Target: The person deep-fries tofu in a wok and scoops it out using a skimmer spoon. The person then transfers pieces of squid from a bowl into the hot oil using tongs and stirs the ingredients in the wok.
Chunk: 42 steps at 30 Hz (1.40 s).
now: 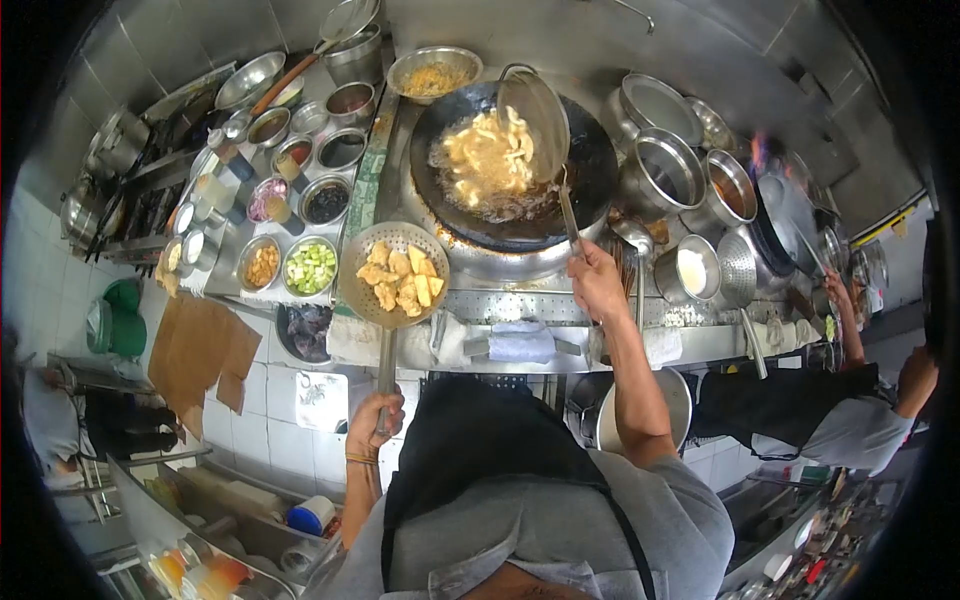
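Note:
My left hand (377, 418) grips the long handle of a perforated skimmer (393, 274) that carries several golden fried pieces (402, 279), held level beside the wok. My right hand (596, 280) grips the handle of a wire mesh strainer (533, 108), whose round head is tilted up over the black wok (590, 170). In the wok, pale strips of food (487, 157) fry in bubbling oil.
Left of the wok stand several steel bowls of sauces and chopped ingredients (310, 265). A bowl of shredded food (433, 72) sits behind the wok. Steel pots (665, 165) and a colander (737, 265) stand on the right, where another person (830, 415) works at a flaming burner.

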Tool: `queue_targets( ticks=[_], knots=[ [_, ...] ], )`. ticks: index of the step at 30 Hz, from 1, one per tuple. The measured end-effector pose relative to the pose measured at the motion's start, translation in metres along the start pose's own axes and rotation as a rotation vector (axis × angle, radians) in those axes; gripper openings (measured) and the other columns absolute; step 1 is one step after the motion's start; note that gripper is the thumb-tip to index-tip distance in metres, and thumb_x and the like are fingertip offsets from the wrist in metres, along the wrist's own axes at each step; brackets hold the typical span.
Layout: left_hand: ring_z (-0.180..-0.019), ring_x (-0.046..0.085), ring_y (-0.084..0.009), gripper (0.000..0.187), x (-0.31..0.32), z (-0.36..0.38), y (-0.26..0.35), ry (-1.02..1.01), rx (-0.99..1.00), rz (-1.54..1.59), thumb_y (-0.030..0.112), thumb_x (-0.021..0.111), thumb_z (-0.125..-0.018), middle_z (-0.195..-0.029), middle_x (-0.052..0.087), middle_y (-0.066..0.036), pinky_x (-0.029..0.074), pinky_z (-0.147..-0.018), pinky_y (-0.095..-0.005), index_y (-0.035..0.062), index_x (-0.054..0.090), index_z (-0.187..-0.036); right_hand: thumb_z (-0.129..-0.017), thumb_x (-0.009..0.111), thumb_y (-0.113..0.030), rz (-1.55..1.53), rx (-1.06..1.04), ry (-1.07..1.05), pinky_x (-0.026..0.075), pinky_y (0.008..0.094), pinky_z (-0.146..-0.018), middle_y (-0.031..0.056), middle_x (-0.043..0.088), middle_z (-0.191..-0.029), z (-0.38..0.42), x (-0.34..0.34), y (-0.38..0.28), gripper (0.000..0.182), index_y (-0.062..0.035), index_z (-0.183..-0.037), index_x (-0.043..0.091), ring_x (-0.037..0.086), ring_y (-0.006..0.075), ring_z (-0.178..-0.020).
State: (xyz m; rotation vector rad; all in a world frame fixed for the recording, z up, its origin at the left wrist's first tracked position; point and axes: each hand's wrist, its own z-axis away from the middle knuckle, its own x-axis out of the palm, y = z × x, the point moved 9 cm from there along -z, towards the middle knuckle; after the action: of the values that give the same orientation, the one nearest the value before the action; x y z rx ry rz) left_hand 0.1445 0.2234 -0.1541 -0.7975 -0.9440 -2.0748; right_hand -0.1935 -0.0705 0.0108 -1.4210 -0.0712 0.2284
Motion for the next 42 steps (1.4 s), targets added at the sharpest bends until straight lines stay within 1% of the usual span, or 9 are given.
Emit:
queue_targets(
  ticks=[2,4,6,11,15,23,26,31,42],
  knots=[
    [-0.046,0.049,-0.0136,0.021,-0.008,0.003,0.007,0.166,0.053,-0.201,0.023,0.061,-0.098,-0.071,0.055,-0.002,0.040,-0.040,-0.0268,0.0030,0.057,-0.102,-0.095,0.051,0.000,0.374,-0.366,0.082,0.044,0.0281,-0.053,0.0033,0.061,-0.081,0.014,0.007,-0.025,0.026,-0.0005,-0.119,0.061,0.053,0.0121,-0.057],
    [-0.052,0.054,-0.0151,0.031,-0.023,0.019,0.026,0.472,0.154,-0.569,0.031,0.063,-0.099,-0.079,0.060,-0.005,0.045,-0.045,-0.0263,0.0014,0.058,-0.108,-0.094,0.054,0.001,0.505,-0.366,0.106,0.048,0.0317,-0.063,0.0092,0.067,-0.083,0.035,0.002,-0.043,0.032,0.0011,-0.125,0.062,0.058,0.0155,-0.066],
    [-0.086,0.063,-0.0166,0.048,-0.041,0.052,0.059,0.636,0.372,-0.782,0.036,0.066,-0.097,-0.105,0.062,-0.011,0.054,-0.067,-0.0289,0.0025,0.054,-0.129,-0.094,0.056,0.000,0.600,-0.406,0.132,0.049,0.0321,-0.064,0.0124,0.067,-0.081,0.059,0.006,-0.073,0.033,0.0019,-0.126,0.062,0.059,0.0150,-0.067],
    [-0.085,0.060,-0.0128,0.033,0.001,0.163,0.167,1.029,0.884,-0.925,0.028,0.063,-0.100,-0.102,0.061,-0.005,0.052,-0.070,-0.0271,0.0032,0.057,-0.122,-0.093,0.058,-0.001,0.621,-0.449,0.220,0.051,0.0350,-0.067,0.0217,0.068,-0.087,0.095,0.005,-0.088,0.034,0.0015,-0.127,0.063,0.065,0.0226,-0.072],
    [-0.088,0.061,-0.0136,0.031,0.086,0.153,0.189,0.993,1.103,-0.957,0.025,0.061,-0.101,-0.101,0.062,-0.005,0.052,-0.075,-0.0281,0.0004,0.059,-0.120,-0.090,0.061,-0.005,0.679,-0.298,0.015,0.052,0.0427,-0.080,0.0312,0.066,-0.102,0.041,0.006,-0.025,0.037,0.0017,-0.126,0.063,0.068,0.0432,-0.090],
    [-0.088,0.061,-0.0127,0.027,0.127,0.130,0.186,0.782,1.152,-0.936,0.020,0.063,-0.100,-0.103,0.062,-0.005,0.052,-0.077,-0.0279,-0.0020,0.062,-0.116,-0.091,0.059,0.000,0.517,-0.613,0.280,0.054,0.0419,-0.085,0.0323,0.066,-0.108,0.082,0.015,-0.085,0.037,0.0029,-0.127,0.062,0.068,0.0403,-0.104],
    [-0.086,0.059,-0.0116,0.025,0.130,0.117,0.183,0.708,1.109,-0.931,0.018,0.064,-0.099,-0.099,0.061,-0.005,0.052,-0.077,-0.0270,-0.0020,0.062,-0.115,-0.090,0.059,0.001,0.613,-0.158,0.020,0.054,0.0420,-0.086,0.0326,0.066,-0.107,0.036,0.015,-0.050,0.037,0.0022,-0.127,0.062,0.068,0.0425,-0.102],
    [-0.088,0.060,-0.0116,0.024,0.133,0.116,0.191,0.690,1.143,-0.942,0.019,0.062,-0.100,-0.101,0.061,-0.004,0.053,-0.079,-0.0280,-0.0003,0.062,-0.114,-0.084,0.056,0.004,0.682,-0.505,0.193,0.056,0.0472,-0.080,0.0323,0.067,-0.094,0.059,0.012,-0.078,0.044,0.0051,-0.128,0.060,0.069,0.0431,-0.089],
    [-0.084,0.059,-0.0111,0.022,0.134,0.116,0.193,0.681,1.180,-0.947,0.018,0.062,-0.100,-0.095,0.062,-0.004,0.052,-0.076,-0.0269,-0.0010,0.064,-0.110,-0.084,0.053,0.007,0.762,-0.426,0.151,0.054,0.0466,-0.094,0.0343,0.065,-0.109,0.052,-0.016,-0.063,0.043,0.0075,-0.127,0.060,0.067,0.0442,-0.102]
  ],
)
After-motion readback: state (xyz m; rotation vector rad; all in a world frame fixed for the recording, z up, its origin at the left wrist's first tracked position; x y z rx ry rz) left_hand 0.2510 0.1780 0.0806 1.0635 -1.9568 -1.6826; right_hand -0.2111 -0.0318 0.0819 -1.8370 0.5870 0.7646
